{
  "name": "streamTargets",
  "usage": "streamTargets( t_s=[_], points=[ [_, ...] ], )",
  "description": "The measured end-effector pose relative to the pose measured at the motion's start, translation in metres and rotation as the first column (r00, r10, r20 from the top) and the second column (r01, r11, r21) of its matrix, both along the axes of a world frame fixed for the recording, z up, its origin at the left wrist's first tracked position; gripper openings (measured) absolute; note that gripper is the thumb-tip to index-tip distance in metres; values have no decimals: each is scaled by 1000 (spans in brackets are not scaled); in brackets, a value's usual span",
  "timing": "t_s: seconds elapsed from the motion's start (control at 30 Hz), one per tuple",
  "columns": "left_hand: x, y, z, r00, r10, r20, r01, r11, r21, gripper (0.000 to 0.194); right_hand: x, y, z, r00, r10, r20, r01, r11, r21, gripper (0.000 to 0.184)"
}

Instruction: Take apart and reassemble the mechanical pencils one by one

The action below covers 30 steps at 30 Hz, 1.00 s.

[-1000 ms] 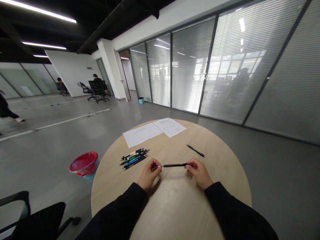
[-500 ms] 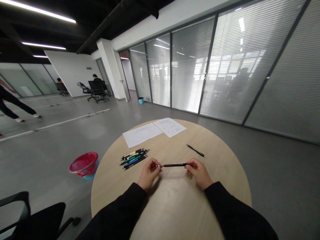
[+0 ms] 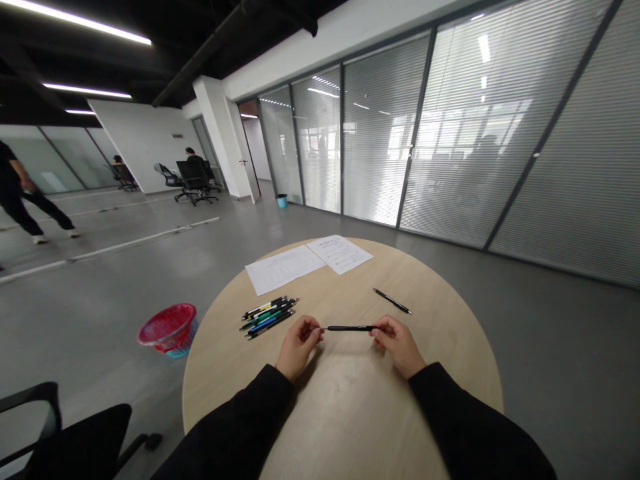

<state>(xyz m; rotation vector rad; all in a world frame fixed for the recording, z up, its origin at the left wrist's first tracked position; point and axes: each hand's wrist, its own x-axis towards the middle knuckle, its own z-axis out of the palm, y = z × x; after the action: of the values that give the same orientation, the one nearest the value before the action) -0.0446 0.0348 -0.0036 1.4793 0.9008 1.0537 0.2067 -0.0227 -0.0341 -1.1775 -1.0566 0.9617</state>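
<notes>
Just above the table's near half I hold a black pen level between my two hands. My right hand pinches its right end between thumb and fingers. At the other end, the thumb and fingers of my left hand are closed on the narrow silvery tip, mostly hidden by the fingertips. A thin bit shows between those fingertips and the black barrel; whether the tip is joined to the barrel I cannot tell. Another black pen lies beyond my right hand. Several pens in mixed colours lie bunched beyond my left hand.
Two printed sheets lie at the far side of the round wooden table. A red-lined wastebasket stands on the floor at left, with a black chair nearer. Someone in dark clothes is at far left.
Both hands stay almost in place, still on the pen, with only slight finger motion at the left tip. At far left, the person in dark clothes has come further into view.
</notes>
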Motion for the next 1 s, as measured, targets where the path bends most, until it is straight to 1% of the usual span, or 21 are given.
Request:
streamTargets(
  t_s=[0.2, 0.5, 0.57, 0.67, 0.77, 0.87, 1.0],
  points=[
    [0, 0, 2, 999, 34, -28, -32, 998, 52, 28, -2, -1, 5, 1000, -22, -12, 22, 1000, -13, 36],
    [-1, 1, 5, 994, 92, -62, -85, 991, 108, 20, -1, 0, 5, 999, -26, -29, 26, 1000, -10, 36],
    [-2, 2, 5, 987, 128, -99, -112, 982, 152, 17, 1, 0, 4, 999, -35, -26, 35, 999, -8, 37],
    [-5, 3, 5, 952, 204, -227, -144, 956, 257, 12, 4, 0, 3, 998, -54, -22, 54, 999, 0, 39],
    [-7, 3, 4, 898, 248, -364, -117, 931, 346, 6, 8, 1, 2, 997, -76, -26, 76, 997, 4, 39],
    [-9, 4, 3, 855, 231, -465, -43, 924, 379, 4, 11, 1, 2, 994, -102, -30, 102, 995, 0, 41],
    [-11, 8, 1, 803, 204, -560, 65, 904, 423, 8, 11, 1, 4, 993, -112, -32, 112, 994, -7, 45]
  ],
)
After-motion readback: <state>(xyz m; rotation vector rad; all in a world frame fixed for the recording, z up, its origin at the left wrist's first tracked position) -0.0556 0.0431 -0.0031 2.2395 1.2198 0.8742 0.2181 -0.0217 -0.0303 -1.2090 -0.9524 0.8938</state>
